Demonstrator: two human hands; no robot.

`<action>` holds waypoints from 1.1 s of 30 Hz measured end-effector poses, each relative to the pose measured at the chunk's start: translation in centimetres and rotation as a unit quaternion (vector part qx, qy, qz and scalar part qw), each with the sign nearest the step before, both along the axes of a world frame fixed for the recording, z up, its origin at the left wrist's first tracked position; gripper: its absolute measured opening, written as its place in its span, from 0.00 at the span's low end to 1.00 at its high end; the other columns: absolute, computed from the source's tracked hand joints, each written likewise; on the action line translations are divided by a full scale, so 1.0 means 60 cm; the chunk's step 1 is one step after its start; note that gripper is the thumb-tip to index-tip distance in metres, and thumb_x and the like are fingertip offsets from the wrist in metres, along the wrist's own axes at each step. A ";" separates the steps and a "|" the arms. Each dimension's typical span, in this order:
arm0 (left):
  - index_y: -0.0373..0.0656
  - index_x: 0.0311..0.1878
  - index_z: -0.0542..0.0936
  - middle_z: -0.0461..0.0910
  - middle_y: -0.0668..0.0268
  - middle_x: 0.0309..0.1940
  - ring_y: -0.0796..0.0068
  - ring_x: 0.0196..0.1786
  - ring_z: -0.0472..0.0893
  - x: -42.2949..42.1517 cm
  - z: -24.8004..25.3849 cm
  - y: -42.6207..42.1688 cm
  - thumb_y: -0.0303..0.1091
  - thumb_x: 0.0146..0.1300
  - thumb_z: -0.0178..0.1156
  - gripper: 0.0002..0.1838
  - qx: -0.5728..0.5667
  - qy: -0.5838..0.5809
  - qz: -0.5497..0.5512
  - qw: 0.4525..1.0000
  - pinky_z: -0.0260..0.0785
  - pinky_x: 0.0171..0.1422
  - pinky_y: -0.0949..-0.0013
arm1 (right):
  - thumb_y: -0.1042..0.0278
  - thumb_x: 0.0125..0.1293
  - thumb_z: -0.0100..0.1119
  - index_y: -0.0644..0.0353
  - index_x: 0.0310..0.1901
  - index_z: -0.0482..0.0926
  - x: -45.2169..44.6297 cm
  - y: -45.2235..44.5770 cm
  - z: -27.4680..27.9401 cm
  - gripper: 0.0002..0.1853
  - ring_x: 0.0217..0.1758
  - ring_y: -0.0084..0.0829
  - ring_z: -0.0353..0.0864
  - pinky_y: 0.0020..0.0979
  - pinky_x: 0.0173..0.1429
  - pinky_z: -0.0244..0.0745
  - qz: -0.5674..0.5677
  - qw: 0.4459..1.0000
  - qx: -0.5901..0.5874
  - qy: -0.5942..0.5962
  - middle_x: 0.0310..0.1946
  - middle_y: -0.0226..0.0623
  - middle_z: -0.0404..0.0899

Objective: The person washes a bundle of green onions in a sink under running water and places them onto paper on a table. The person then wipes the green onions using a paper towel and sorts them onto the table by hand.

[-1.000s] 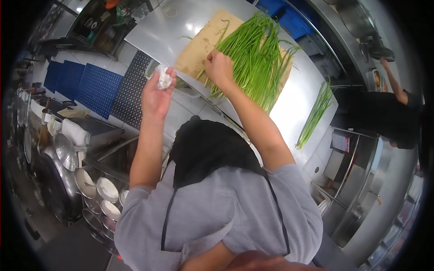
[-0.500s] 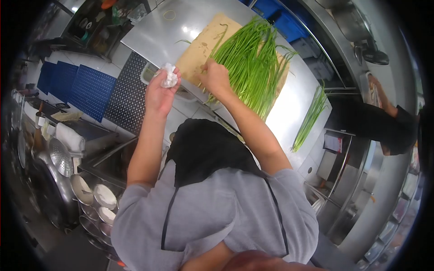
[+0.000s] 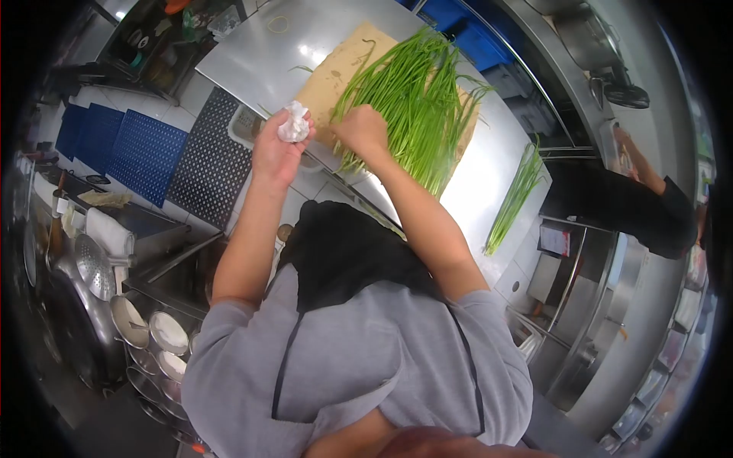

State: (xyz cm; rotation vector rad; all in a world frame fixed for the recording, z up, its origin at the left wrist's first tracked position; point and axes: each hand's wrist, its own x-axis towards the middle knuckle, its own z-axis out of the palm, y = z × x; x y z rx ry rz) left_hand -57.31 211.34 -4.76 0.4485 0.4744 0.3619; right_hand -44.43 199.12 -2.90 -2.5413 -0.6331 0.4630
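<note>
My left hand [image 3: 275,158] is closed around a crumpled white wad [image 3: 294,124], tissue or thin plastic, held palm up at the near edge of the table. My right hand [image 3: 363,131] is curled shut at the near side of the cutting board [image 3: 334,74], beside a big spread of scallions [image 3: 416,95]. Its fingertips point toward my left hand; whether anything is between them is hidden. The scallions lie lengthwise across the board, some tips hanging past it.
The board rests on a steel table [image 3: 489,153]. A smaller scallion bundle [image 3: 513,202] lies at its right end. A plastic container [image 3: 244,126] sits by the table's near edge. Another person [image 3: 618,198] in black stands at right. Bowls of white contents [image 3: 168,333] are at lower left.
My left hand has shifted slightly right, toward my right hand, and the wad looks rounder. My right hand stays curled beside the scallions. The whole view has shifted a little.
</note>
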 end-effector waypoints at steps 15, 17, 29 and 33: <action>0.40 0.46 0.82 0.81 0.70 0.33 0.80 0.33 0.79 0.090 0.048 -0.162 0.38 0.67 0.64 0.12 0.138 0.079 -0.316 0.935 0.69 0.31 0.75 | 0.72 0.59 0.71 0.63 0.35 0.79 -0.039 -0.249 0.090 0.09 0.22 0.17 0.75 0.20 0.22 0.69 -0.182 0.852 0.364 0.328 0.24 0.29 0.79; 0.40 0.46 0.82 0.81 0.71 0.32 0.82 0.32 0.78 0.105 0.039 -0.185 0.38 0.66 0.65 0.12 0.156 0.072 -0.325 0.930 0.67 0.30 0.76 | 0.72 0.60 0.70 0.63 0.35 0.80 -0.050 -0.273 0.091 0.08 0.23 0.17 0.75 0.21 0.23 0.69 -0.203 0.845 0.373 0.325 0.24 0.28 0.79; 0.45 0.35 0.80 0.81 0.71 0.30 0.84 0.31 0.77 0.110 0.054 -0.265 0.36 0.64 0.67 0.07 0.173 0.075 -0.328 0.926 0.67 0.31 0.76 | 0.71 0.64 0.65 0.62 0.40 0.79 -0.080 -0.358 0.075 0.06 0.30 0.20 0.80 0.23 0.27 0.75 -0.287 0.773 0.477 0.306 0.30 0.30 0.81; 0.45 0.34 0.80 0.83 0.69 0.34 0.83 0.31 0.77 0.105 0.060 -0.274 0.35 0.63 0.68 0.07 0.177 0.073 -0.305 0.933 0.67 0.32 0.75 | 0.72 0.65 0.64 0.62 0.41 0.78 -0.083 -0.359 0.075 0.07 0.31 0.21 0.80 0.24 0.28 0.76 -0.324 0.729 0.522 0.302 0.32 0.32 0.82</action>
